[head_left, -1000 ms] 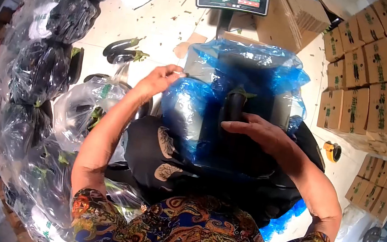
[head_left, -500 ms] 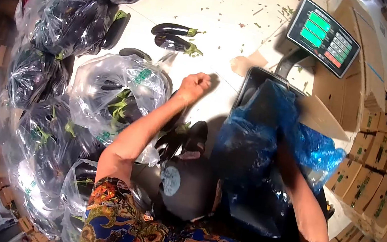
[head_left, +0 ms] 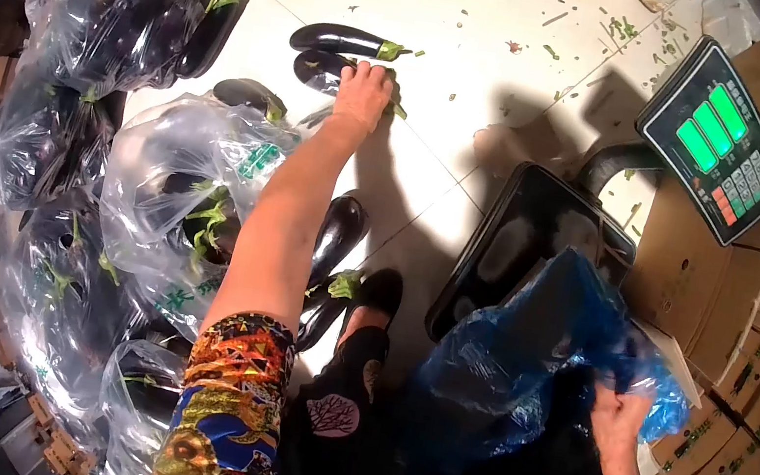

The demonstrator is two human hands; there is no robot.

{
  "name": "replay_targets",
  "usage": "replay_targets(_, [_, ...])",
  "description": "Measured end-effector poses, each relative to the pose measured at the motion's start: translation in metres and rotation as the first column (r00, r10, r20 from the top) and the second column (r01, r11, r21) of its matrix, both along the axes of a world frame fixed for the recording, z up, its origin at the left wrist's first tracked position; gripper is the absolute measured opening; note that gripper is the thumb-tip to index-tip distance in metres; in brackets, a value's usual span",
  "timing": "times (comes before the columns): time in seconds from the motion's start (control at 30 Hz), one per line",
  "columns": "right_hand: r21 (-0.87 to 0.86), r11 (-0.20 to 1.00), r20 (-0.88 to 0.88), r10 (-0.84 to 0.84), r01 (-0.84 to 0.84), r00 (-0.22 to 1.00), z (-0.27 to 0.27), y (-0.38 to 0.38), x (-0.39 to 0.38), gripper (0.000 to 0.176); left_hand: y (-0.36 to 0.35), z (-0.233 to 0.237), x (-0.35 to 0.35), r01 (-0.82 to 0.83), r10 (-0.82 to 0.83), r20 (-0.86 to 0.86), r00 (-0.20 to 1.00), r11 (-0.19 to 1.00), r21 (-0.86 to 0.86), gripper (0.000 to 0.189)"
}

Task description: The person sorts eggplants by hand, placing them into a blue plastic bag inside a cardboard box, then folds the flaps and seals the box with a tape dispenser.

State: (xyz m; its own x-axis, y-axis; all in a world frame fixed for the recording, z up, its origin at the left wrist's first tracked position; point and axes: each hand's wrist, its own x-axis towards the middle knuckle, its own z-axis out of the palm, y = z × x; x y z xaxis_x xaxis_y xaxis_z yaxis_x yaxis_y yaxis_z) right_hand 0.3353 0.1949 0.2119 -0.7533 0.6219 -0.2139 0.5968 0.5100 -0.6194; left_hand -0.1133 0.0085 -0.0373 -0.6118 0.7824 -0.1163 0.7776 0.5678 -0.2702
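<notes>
My left hand [head_left: 363, 94] reaches out over the floor, its fingers closed over the stem end of an eggplant [head_left: 317, 71]. Just beyond it lies another dark eggplant [head_left: 337, 39], parallel to the first. On the right, my right hand [head_left: 621, 413] pinches the rim of a blue plastic bag [head_left: 499, 366]. The bag is opened out and hangs slack, covering part of a black scale platform [head_left: 540, 233]. What is inside the bag I cannot make out.
Clear bags of eggplants [head_left: 136, 20] crowd the left side. Loose eggplants [head_left: 338, 236] lie near my foot. The scale's lit display [head_left: 713, 141] stands at the right, beside an open carton [head_left: 679, 295] and stacked cardboard boxes [head_left: 738, 424]. Green scraps litter the tiles.
My left hand has moved up and left from above the floor onto the eggplant. My right hand, hidden in the blue bag before, now shows at its rim. The bag has shifted, baring the platform.
</notes>
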Motion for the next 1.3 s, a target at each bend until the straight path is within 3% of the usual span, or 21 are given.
replay_targets(0.13, [0.235, 0.964, -0.094, 0.152, -0.126, 0.984, 0.036, -0.013, -0.024, 0.035, -0.011, 0.023, 0.024, 0.117, -0.128, 0.083, 0.988, 0.986, 0.122, 0.038])
replay_targets(0.17, [0.290, 0.946, -0.124, 0.185, -0.143, 0.975, 0.038, -0.016, -0.024, 0.037, -0.016, 0.031, 0.033, 0.155, -0.189, 0.094, 0.977, 0.945, 0.289, 0.043])
replay_targets(0.27, [0.379, 0.908, -0.206, 0.273, -0.181, 0.940, 0.039, -0.011, -0.028, 0.029, -0.024, 0.077, 0.055, -0.088, -0.133, 0.298, 0.945, 0.775, 0.625, 0.049])
replay_targets(0.3, [0.249, 0.951, -0.140, 0.224, -0.185, 0.964, 0.046, -0.010, -0.027, 0.027, -0.028, 0.094, 0.062, -0.385, -0.100, 0.542, 0.834, 0.599, 0.702, 0.051])
replay_targets(0.37, [0.001, 0.988, -0.077, 0.156, -0.156, 0.985, 0.058, -0.016, -0.027, 0.025, -0.038, 0.138, 0.069, -0.747, -0.176, 0.828, 0.532, 0.363, 0.557, 0.043])
replay_targets(0.43, [-0.210, 0.960, -0.041, 0.181, -0.186, 0.983, 0.063, -0.018, -0.012, 0.029, -0.045, 0.177, 0.083, -0.915, -0.367, 0.884, 0.287, 0.167, 0.367, 0.038])
replay_targets(0.47, [-0.187, 0.956, -0.088, 0.212, -0.225, 0.973, 0.067, -0.020, -0.011, 0.034, -0.048, 0.204, 0.093, -0.952, -0.478, 0.854, 0.203, 0.109, 0.287, 0.037])
replay_targets(0.53, [-0.133, 0.944, -0.177, 0.278, -0.302, 0.944, 0.078, -0.030, -0.018, 0.044, -0.048, 0.250, 0.116, -0.964, -0.656, 0.751, 0.070, 0.150, 0.221, 0.030])
replay_targets(0.63, [-0.041, 0.946, -0.363, 0.285, -0.321, 0.887, 0.097, -0.040, -0.032, 0.065, -0.046, 0.304, 0.157, -0.928, -0.695, 0.718, 0.041, 0.239, 0.285, 0.031])
replay_targets(0.7, [-0.205, 0.895, -0.499, 0.253, -0.396, 0.829, 0.101, -0.043, -0.038, 0.070, -0.039, 0.330, 0.186, -0.892, -0.697, 0.717, -0.020, 0.336, 0.302, 0.040])
replay_targets(0.77, [-0.489, 0.705, -0.586, 0.172, -0.515, 0.792, 0.096, -0.046, -0.039, 0.072, -0.030, 0.345, 0.214, -0.845, -0.678, 0.730, -0.083, 0.437, 0.310, 0.049])
replay_targets(0.87, [-0.621, 0.663, -0.473, 0.107, -0.418, 0.874, 0.108, -0.045, -0.022, 0.068, -0.014, 0.361, 0.236, -0.758, -0.595, 0.799, 0.091, 0.480, 0.443, 0.077])
replay_targets(0.93, [-0.717, 0.632, -0.320, 0.076, -0.294, 0.944, 0.117, -0.032, -0.006, 0.053, -0.010, 0.373, 0.239, -0.324, -0.582, 0.479, 0.657, 0.356, 0.877, 0.100])
replay_targets(0.97, [-0.660, 0.722, -0.241, 0.059, -0.208, 0.969, 0.120, -0.030, 0.005, 0.054, -0.011, 0.378, 0.235, -0.019, -0.636, 0.241, 0.733, 0.335, 0.942, 0.118])
replay_targets(1.03, [-0.668, 0.710, -0.265, 0.051, -0.221, 0.963, 0.113, -0.025, 0.021, 0.058, -0.002, 0.404, 0.262, 0.435, -0.790, 0.194, 0.582, 0.504, 0.746, 0.110])
replay_targets(1.07, [-0.672, 0.704, -0.276, 0.047, -0.228, 0.960, 0.111, -0.024, 0.028, 0.061, 0.002, 0.412, 0.272, 0.718, -0.845, 0.196, 0.497, 0.528, 0.453, 0.104])
replay_targets(1.13, [-0.678, 0.641, -0.377, 0.118, -0.360, 0.919, 0.118, -0.019, 0.029, 0.063, 0.009, 0.400, 0.295, 0.707, -0.843, 0.216, 0.492, 0.532, 0.465, 0.092])
replay_targets(1.2, [-0.244, 0.788, -0.637, 0.310, -0.566, 0.706, 0.096, 0.002, 0.031, 0.063, 0.012, 0.396, 0.293, 0.627, -0.782, 0.297, 0.548, 0.619, 0.473, 0.087])
replay_targets(1.23, [0.029, 0.856, -0.666, 0.401, -0.516, 0.629, 0.087, 0.012, 0.034, 0.063, 0.011, 0.386, 0.290, 0.512, -0.752, 0.355, 0.556, 0.646, 0.567, 0.081])
replay_targets(1.27, [0.068, 0.960, -0.558, 0.262, -0.271, 0.788, 0.088, 0.013, 0.038, 0.055, 0.004, 0.381, 0.286, 0.236, -0.562, 0.604, 0.565, 0.812, 0.534, 0.075])
replay_targets(1.3, [0.102, 0.994, -0.430, 0.077, -0.037, 0.899, 0.089, 0.014, 0.042, 0.050, -0.001, 0.385, 0.282, 0.069, -0.420, 0.776, 0.470, 0.895, 0.442, 0.073])
